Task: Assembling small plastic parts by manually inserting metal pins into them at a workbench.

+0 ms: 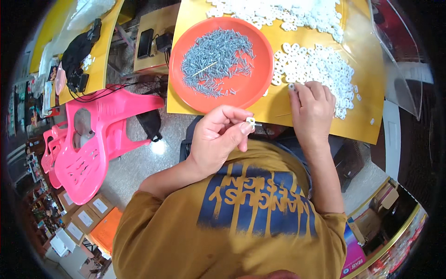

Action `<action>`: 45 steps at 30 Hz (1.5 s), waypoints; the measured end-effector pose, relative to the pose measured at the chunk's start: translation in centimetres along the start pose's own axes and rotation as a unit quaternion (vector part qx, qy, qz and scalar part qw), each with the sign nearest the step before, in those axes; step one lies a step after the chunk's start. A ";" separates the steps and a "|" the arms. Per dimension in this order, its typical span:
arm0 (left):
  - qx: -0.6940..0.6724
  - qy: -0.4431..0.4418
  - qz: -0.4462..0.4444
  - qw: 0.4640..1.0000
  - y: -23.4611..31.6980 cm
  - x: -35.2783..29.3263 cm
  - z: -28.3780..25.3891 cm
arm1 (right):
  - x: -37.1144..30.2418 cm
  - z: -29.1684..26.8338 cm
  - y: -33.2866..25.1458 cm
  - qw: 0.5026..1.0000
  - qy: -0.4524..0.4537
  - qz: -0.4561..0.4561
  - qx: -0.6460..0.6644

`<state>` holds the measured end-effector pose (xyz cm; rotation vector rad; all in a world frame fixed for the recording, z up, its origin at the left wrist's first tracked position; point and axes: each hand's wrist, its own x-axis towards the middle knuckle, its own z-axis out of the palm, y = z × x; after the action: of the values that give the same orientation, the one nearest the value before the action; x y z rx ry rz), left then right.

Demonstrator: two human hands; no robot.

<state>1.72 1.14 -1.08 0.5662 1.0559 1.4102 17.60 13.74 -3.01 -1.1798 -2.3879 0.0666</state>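
Observation:
Between thumb and forefinger, my left hand [218, 137] pinches a small white plastic piece [251, 122] with a grey screw [258, 124] sticking out of its right side. This hand is above my lap, just in front of the table edge. My right hand [313, 109] rests at the near edge of a pile of white oval plastic pieces [325, 69], fingers curled down. At its thumb tip sits another white piece [291, 86], which the fingers appear to grip. To the left, a round orange-red basin [186, 100] holds many loose grey screws [216, 56].
A second heap of white pieces [278, 11] lies farther back on the yellow table [367, 93]. A thin yellowish stick [204, 69] lies on the screws. Clear plastic sheeting [399, 60] hangs at the right. A pink plastic chair [88, 153] and cardboard boxes [90, 214] stand left.

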 end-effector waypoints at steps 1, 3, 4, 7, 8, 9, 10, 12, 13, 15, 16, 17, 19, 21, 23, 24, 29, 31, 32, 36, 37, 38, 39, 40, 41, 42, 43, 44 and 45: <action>-0.001 -0.005 0.007 1.000 0.0 0.0 -0.1 | 0.0 0.0 0.0 1.000 -0.010 0.008 0.005; -0.007 0.004 0.009 1.000 0.0 -0.2 0.0 | 0.2 -0.2 0.0 0.999 -0.023 0.017 0.014; -0.008 -0.003 0.016 1.000 0.0 -0.3 0.0 | 0.3 -0.2 0.0 1.000 -0.015 0.015 0.008; -0.003 0.020 0.003 1.000 0.3 -0.9 0.4 | 0.3 -0.1 -0.1 0.999 -0.012 0.000 0.039; -0.002 0.011 0.012 1.000 0.3 -1.0 0.6 | 0.2 0.0 0.0 0.999 -0.002 -0.002 0.033; -0.001 0.022 0.013 1.000 0.3 -1.2 0.6 | 0.1 0.2 0.0 0.999 -0.003 -0.023 0.033; -0.001 0.032 0.014 0.999 0.3 -1.3 0.6 | -0.1 0.4 0.1 0.998 -0.004 -0.045 0.033; -0.005 0.030 0.017 0.999 0.4 -1.8 0.7 | -0.5 1.0 0.2 0.998 0.014 -0.060 0.027; -0.003 0.033 0.014 0.999 0.6 -2.1 0.9 | -0.7 1.0 0.1 0.997 0.013 -0.068 0.033; 0.001 0.033 0.017 0.999 0.6 -2.8 1.1 | -1.0 0.8 -0.1 0.995 0.016 -0.081 0.055; 0.002 0.033 0.022 0.999 0.6 -3.1 1.1 | -1.1 0.4 -0.3 0.995 0.022 -0.083 0.054; 0.004 0.034 0.026 0.999 0.5 -3.4 1.2 | -1.2 -0.1 -0.6 0.993 0.053 -0.071 0.083; 0.006 0.043 0.036 0.998 0.6 -3.9 1.5 | -1.4 -1.7 -1.4 0.988 0.083 -0.064 0.117; 0.008 0.058 0.039 0.998 0.7 -4.1 1.7 | -2.1 -3.8 -2.5 0.896 -0.016 0.144 0.420; 0.007 0.045 0.029 0.999 1.1 -4.2 2.5 | -2.8 -6.0 -3.3 0.675 -0.066 0.291 0.675; 0.020 0.030 0.026 0.999 1.2 -4.1 2.8 | -3.3 -7.0 -3.1 0.592 -0.092 0.315 0.735; -0.012 -0.056 0.018 0.998 2.7 -3.4 5.1 | -4.8 -9.7 -4.3 0.438 -0.096 0.293 0.844; -0.006 -0.069 0.012 0.998 3.1 -3.0 5.8 | -5.2 -9.5 -3.9 0.408 -0.106 0.278 0.863; -0.001 -0.091 0.015 0.996 3.1 -2.8 6.0 | -5.3 -9.6 -3.9 0.408 -0.105 0.276 0.864; 0.006 -0.118 0.014 0.993 2.8 -2.0 6.9 | -5.4 -9.7 -3.6 0.418 -0.082 0.297 0.855; 0.019 -0.132 0.022 0.991 2.5 -1.8 6.8 | -5.4 -9.6 -3.5 0.432 -0.079 0.301 0.847; 0.020 -0.129 0.019 0.991 2.4 -1.6 6.8 | -5.3 -9.6 -3.5 0.429 -0.080 0.303 0.847; 0.023 -0.132 0.020 0.991 2.3 -1.5 6.8 | -5.2 -9.6 -3.5 0.457 -0.075 0.311 0.830; 0.026 -0.136 0.021 0.990 2.3 -1.3 6.9 | -5.1 -9.6 -3.5 0.486 -0.069 0.318 0.811; 0.026 -0.135 0.018 0.990 2.2 -1.2 6.9 | -5.1 -9.4 -3.3 0.484 -0.069 0.320 0.812; 0.015 -0.121 0.015 0.992 2.2 -1.1 7.0 | -5.2 -9.2 -3.0 0.499 -0.068 0.314 0.805; 0.004 -0.107 0.011 0.994 2.2 -0.9 7.1 | -5.2 -9.0 -2.9 0.515 -0.066 0.307 0.797; 0.005 -0.105 0.010 0.994 2.1 -0.8 7.1 | -5.1 -9.0 -2.8 0.514 -0.067 0.309 0.798; 0.003 -0.108 0.008 0.994 2.1 -0.7 7.0 | -5.0 -8.9 -2.9 0.525 -0.055 0.318 0.788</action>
<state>6.72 2.64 4.13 0.7159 0.8839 1.3273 21.90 6.73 3.63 -0.7952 -0.7922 2.0111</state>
